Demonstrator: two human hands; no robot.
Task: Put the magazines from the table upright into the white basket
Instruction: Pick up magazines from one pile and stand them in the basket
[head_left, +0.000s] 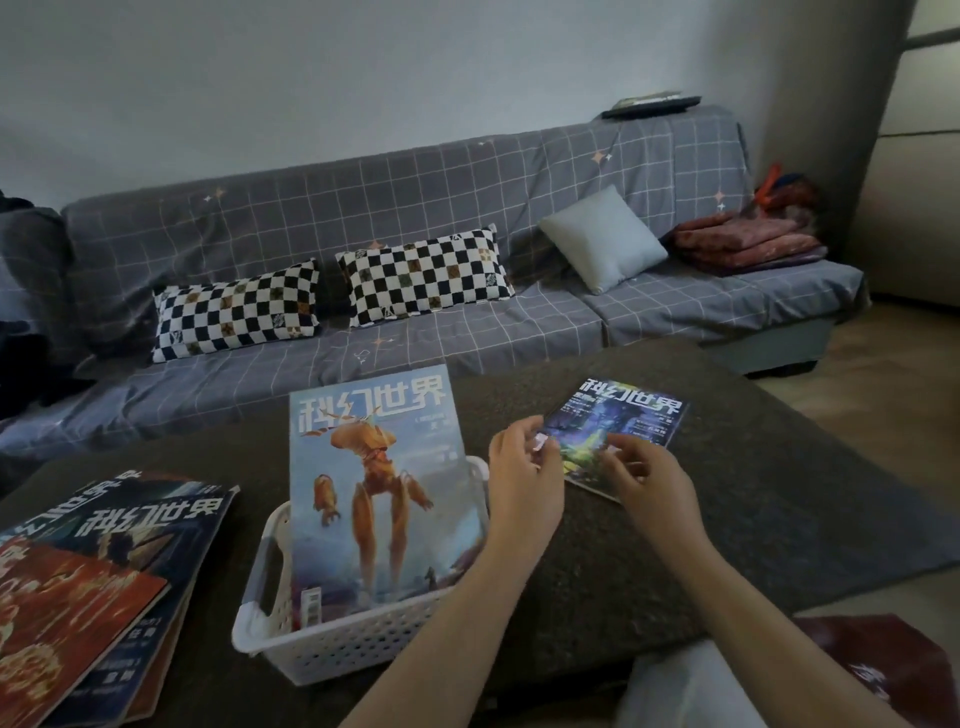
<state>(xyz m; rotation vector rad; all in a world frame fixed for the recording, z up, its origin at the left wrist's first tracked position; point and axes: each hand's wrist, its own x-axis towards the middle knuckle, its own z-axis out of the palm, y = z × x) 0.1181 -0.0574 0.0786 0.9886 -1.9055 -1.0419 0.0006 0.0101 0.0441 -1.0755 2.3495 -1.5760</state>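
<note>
right hand (655, 480) curled on dark magazine's (618, 431) near edge | left hand (524, 475) pinching its left corner | white basket (332, 634) just left of both

Both bare forearms stretched forward side by side over the dark table (727, 519), to the right of the white basket (332, 649); left hand (524, 467) nearest the basket, fingers curled, pinching a magazine (613, 431) corner; right hand (649, 478) just beyond, fingers bent onto the same cover
</note>
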